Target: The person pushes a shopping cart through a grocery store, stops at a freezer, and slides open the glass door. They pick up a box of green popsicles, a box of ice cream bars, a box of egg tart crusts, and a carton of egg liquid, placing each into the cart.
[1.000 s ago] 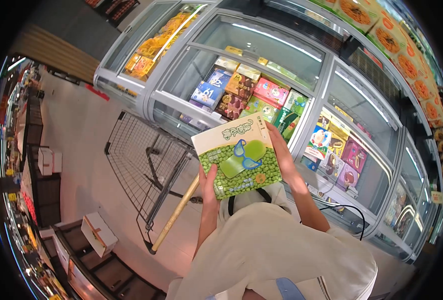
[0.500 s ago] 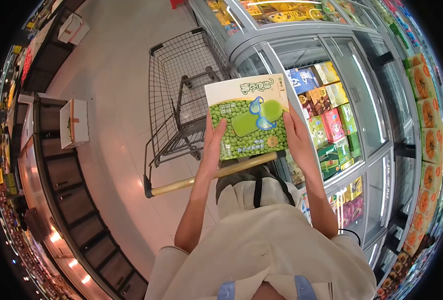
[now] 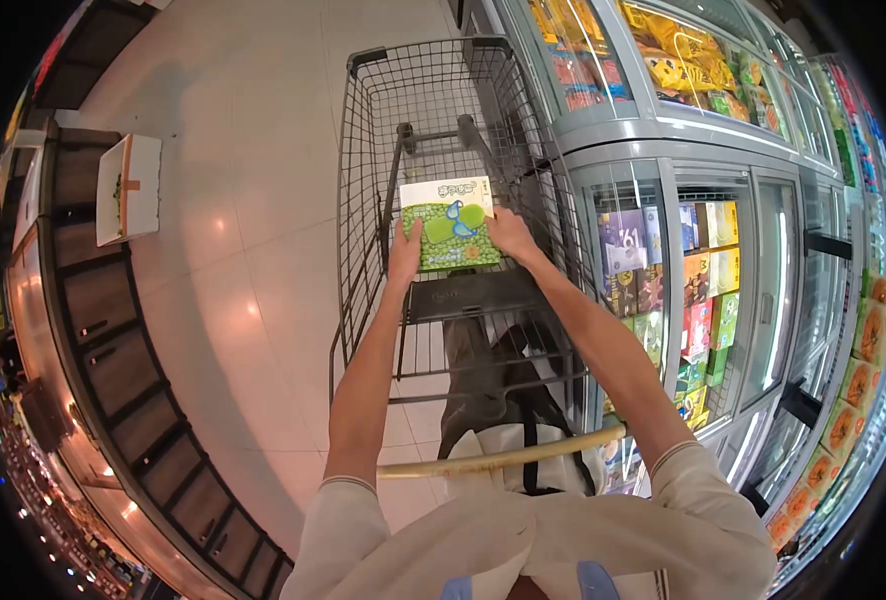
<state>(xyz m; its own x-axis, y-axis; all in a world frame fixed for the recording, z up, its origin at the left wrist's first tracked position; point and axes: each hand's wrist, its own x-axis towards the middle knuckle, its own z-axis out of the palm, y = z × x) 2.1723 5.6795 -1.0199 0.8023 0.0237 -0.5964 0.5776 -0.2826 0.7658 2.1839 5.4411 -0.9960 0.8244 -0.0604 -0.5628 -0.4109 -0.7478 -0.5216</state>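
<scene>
Between my two hands is a green-and-white ice pop box point(image 3: 443, 222), printed with green beans and a green bar. My left hand point(image 3: 406, 250) grips its left edge, thumb on the front face. On the right edge, my right hand point(image 3: 510, 236) is closed with the thumb at the corner. Both arms stretch forward over the wire shopping cart point(image 3: 373, 130), and the box overlaps the cart's basket in this view. Nearer my body, the cart's yellowish handle bar point(image 3: 503, 455) crosses below my forearms.
On the right stands a glass-door freezer point(image 3: 668, 250) stocked with colourful boxes point(image 3: 698, 330). Bagged goods point(image 3: 678, 60) fill another freezer section further up. To the left run dark cabinets point(image 3: 128, 340), with a white carton point(image 3: 128, 190) beside them on the tiled floor point(image 3: 233, 200).
Both hands have carried the box forward, away from my body, over the cart. The cart now sits straighter in front of me, and the freezer appears further right.
</scene>
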